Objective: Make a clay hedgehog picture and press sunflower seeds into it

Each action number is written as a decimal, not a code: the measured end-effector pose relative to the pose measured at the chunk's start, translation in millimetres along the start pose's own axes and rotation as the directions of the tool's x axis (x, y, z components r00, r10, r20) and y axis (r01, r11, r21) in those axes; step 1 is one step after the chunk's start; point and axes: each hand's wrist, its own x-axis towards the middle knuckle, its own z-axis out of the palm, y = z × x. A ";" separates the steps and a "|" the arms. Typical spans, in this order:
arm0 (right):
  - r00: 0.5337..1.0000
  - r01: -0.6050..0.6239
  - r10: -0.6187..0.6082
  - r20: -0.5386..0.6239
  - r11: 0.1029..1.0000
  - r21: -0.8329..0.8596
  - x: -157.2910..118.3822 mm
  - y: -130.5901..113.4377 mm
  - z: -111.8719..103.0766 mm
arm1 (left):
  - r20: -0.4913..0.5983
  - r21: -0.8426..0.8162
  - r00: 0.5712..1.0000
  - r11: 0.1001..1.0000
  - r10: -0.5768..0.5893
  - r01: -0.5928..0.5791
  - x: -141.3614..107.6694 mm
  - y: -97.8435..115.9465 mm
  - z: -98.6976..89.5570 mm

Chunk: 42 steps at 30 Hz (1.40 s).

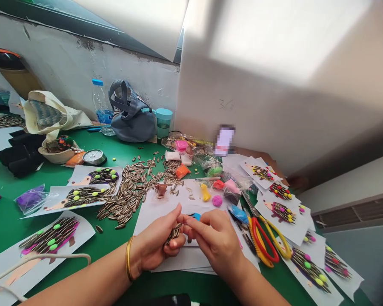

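Note:
Several striped sunflower seeds (175, 233) rest in my left hand (158, 242), its fingers curled round them above white paper (150, 216). Beside it, my right hand (217, 238) is closed in a pinch, its fingertips meeting those of my left hand; what they pinch is too small to make out. A bit of blue clay (196, 216) shows just behind the fingertips. A big pile of seeds (127, 199) spreads on the green table to the left. Brown clay (161, 190), yellow clay (205, 192) and a magenta ball (217, 200) lie on the paper's far part.
Scissors with red handles (264, 240) and yellow-handled ones lie right. Seed hedgehog pictures (279, 211) lie on both sides. A white cable (51, 256) crosses the left front. A bottle (102, 108), grey bag (134, 119), green-lidded cup (163, 123) and phone (224, 140) stand behind.

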 end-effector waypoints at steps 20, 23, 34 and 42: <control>0.886 -0.461 0.457 0.075 0.857 0.231 -10.2 47.7 0.1 | -0.173 0.032 0.938 0.953 0.302 -0.301 3.3 18.2 -9.2; 0.868 -0.496 0.476 0.143 0.842 0.211 -9.5 54.8 6.6 | -0.245 -0.062 0.908 0.929 0.339 -0.364 5.6 28.9 -16.2; 0.860 -0.502 0.476 0.186 0.855 0.130 -3.3 54.1 31.4 | -0.253 -0.125 0.920 0.933 0.299 -0.337 7.9 26.9 -17.9; 0.870 -0.483 0.452 0.198 0.864 0.146 -5.7 57.7 36.5 | -0.245 -0.135 0.925 0.935 0.290 -0.329 8.0 27.7 -16.9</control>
